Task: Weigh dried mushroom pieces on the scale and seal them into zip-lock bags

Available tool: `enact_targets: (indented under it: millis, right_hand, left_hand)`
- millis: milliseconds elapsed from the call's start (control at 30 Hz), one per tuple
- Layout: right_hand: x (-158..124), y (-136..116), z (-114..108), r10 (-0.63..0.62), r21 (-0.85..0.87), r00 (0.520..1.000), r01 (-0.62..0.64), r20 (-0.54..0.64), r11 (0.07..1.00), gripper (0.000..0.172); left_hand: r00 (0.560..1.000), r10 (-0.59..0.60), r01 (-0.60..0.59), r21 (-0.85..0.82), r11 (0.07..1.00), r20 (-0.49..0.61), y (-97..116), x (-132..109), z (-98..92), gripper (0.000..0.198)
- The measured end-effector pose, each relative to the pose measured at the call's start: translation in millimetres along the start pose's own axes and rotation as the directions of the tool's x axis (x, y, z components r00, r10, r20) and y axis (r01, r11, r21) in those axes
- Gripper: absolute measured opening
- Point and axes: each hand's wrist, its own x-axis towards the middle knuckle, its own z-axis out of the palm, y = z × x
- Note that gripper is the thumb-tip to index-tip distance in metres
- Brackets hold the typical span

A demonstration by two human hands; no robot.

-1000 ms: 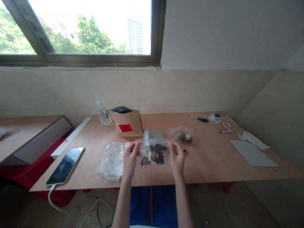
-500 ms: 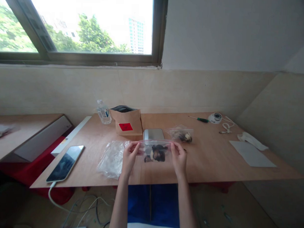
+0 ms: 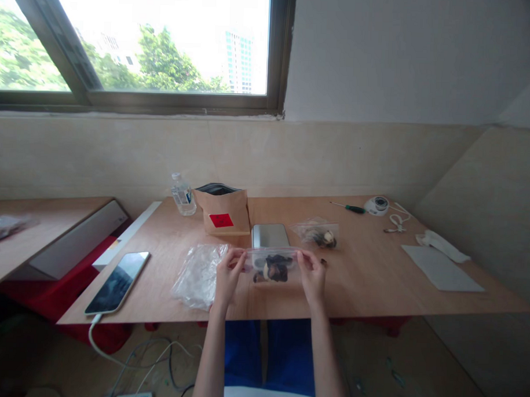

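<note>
A clear zip bag [image 3: 272, 269] with dark and pale dried pieces in it is stretched between my two hands above the table's front edge. My left hand [image 3: 229, 272] pinches its upper left corner, and my right hand [image 3: 311, 273] pinches the upper right one. Just behind the bag sits a flat silver scale [image 3: 270, 236], its near part seen through the plastic. Left of my left hand lies a heap of crumpled clear plastic bags [image 3: 197, 275]. Another filled zip bag [image 3: 321, 234] rests beyond my right hand, and a small dark piece [image 3: 323, 262] lies close to that hand.
Behind stand an open brown paper pouch [image 3: 223, 214] and a water bottle [image 3: 184, 194]. A phone [image 3: 118, 283] with a cable lies at left. To the right are a screwdriver [image 3: 355, 209], a white camera [image 3: 376, 206] with its cable, and a white sheet [image 3: 443, 268].
The zip bag's top edge has tipped slightly lower, showing more of the scale behind it. Both hands keep their pinch. The whole view has shifted slightly.
</note>
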Motion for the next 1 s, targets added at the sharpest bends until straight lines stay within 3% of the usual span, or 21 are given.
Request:
enact_targets:
  millis: [367, 567, 1000]
  right_hand:
    - [0.4, 3.6, 1.9, 0.069, 0.031, 0.998, -0.069, 0.002, 0.997, 0.034]
    - [2.4, 6.5, -0.5, 0.074, 0.009, 0.997, -0.074, 0.021, 0.997, 0.034]
    - [1.9, 9.6, -2.2, 0.032, -0.021, 0.993, -0.03, 0.111, 0.999, 0.03]
  left_hand:
    - [0.992, 0.108, -0.098, 0.128, 0.987, -0.072, -10.6, 2.4, 1.1, 0.024]
    - [0.995, 0.092, -0.088, 0.065, 0.994, -0.047, -15.6, 4.7, -1.9, 0.019]
    - [0.991, 0.132, -0.136, 0.182, 0.974, 0.033, -23.0, 6.0, -5.1, 0.01]
